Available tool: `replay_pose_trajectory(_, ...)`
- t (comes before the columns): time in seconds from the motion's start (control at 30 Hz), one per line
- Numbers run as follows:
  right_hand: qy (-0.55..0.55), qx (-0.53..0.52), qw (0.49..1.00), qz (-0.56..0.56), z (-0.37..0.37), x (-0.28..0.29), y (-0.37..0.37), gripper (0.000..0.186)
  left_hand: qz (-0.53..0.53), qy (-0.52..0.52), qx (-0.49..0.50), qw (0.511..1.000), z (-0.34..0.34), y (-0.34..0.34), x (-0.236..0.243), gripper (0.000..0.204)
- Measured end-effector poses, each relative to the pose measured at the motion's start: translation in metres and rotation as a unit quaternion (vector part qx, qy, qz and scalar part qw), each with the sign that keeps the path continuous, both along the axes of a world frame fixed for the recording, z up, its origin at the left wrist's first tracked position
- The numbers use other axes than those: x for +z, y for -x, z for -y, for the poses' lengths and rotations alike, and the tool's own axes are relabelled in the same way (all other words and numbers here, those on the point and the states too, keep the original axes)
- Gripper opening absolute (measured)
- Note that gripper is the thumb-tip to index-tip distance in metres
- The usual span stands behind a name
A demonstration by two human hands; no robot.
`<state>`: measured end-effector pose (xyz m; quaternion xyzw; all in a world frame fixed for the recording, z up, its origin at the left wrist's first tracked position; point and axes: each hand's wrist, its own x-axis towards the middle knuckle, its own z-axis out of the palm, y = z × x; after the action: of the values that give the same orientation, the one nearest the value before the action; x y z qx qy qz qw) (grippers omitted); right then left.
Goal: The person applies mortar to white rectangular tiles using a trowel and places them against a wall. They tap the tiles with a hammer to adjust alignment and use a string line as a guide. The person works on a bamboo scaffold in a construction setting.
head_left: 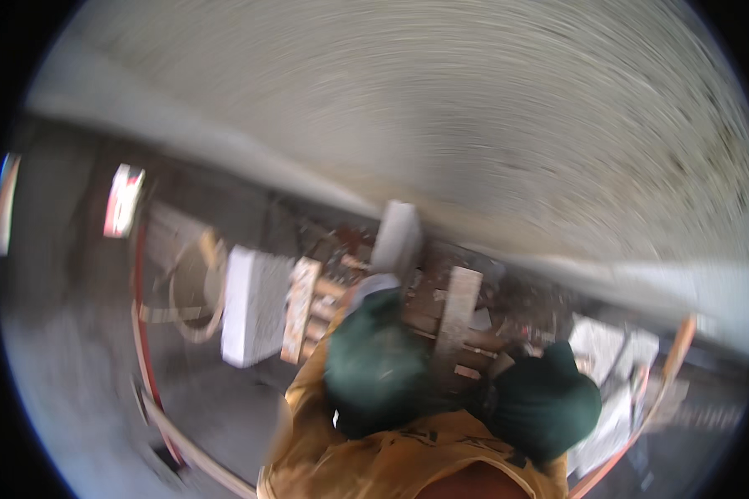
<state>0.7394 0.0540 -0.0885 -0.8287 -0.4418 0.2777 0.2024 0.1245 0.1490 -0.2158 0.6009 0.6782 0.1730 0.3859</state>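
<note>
My left hand [376, 286], in what looks like a pale glove, reaches forward from a dark green sleeve [376, 362]. It is at the near end of a pale grey block [397, 237] that stands by the foot of the wall. Blur hides its fingers, so I cannot tell whether it grips the block or only lies beside it. On the right, another green sleeve [549, 403] bends inward, and my right hand is mostly lost in shadow and blur at its end. A whitish board [458, 312] lies between my two arms, over wooden slats [477, 339].
A plastered wall [441, 108] fills the far side, smeared by motion. At left are a large white block [258, 303], a stained plank [300, 312] and a hoop-like coil [195, 291]. Rubble [516, 312] litters the wall's foot. Curved rails [146, 341] [681, 345] flank me.
</note>
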Motion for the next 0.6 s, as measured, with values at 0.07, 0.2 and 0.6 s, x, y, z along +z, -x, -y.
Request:
replay_pose_trajectory(0.07,0.02,0.068,0.992,-0.102,-0.058,0.03,-0.004,0.027,-0.008,-0.027,0.098,0.995,0.007,-0.013,0.029,0.035)
replay_pose_trajectory(0.2,0.026,0.288,0.952,-0.101,-0.142,0.109,0.05,0.026,-0.008,-0.098,0.25,0.963,0.024,-0.025,0.102,0.035)
replay_pose_trajectory(0.6,-0.077,0.759,0.635,-0.12,-0.276,0.177,0.421,0.029,-0.282,-0.226,0.663,0.655,0.149,0.163,0.179,0.079)
